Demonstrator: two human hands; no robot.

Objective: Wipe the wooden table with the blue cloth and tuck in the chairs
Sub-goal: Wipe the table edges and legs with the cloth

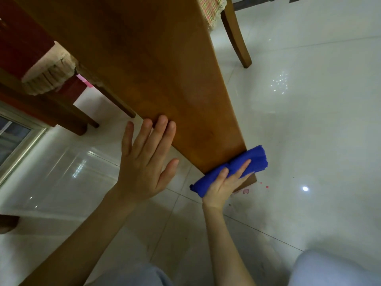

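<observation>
Head view: the wiping is judged to be under way and near its end. The blue cloth [255,159] is wrapped over the near end edge of the wooden table [165,79], just right of the frame's centre. It is held there by the right hand [220,190]. Two digits are laid straight on top of the cloth, which is bunched in at its middle beneath them. The remaining fingers are hidden below the edge, so a grip is presumed rather than seen.

The left hand [142,168] is laid flat on the table's left corner, fingers straight and slightly spread, thumb held out to the side; nothing is held by it. How much of the top has been wiped cannot be told; no streaks or crumbs are seen on the wood.

Tucking in is judged not yet done. One chair [237,38] with a checked cushion [210,11] is seen at the upper right, its leg well clear of the table's side. A second chair [82,124] with a fringed cushion [47,79] is seen at the left.

A smooth orange-brown board is shown, running from upper left to lower centre. Glossy white floor tiles [309,120] lie below, with pink spots [267,186] just beside the table's near corner. A window frame [24,145] is seen at the left edge.
</observation>
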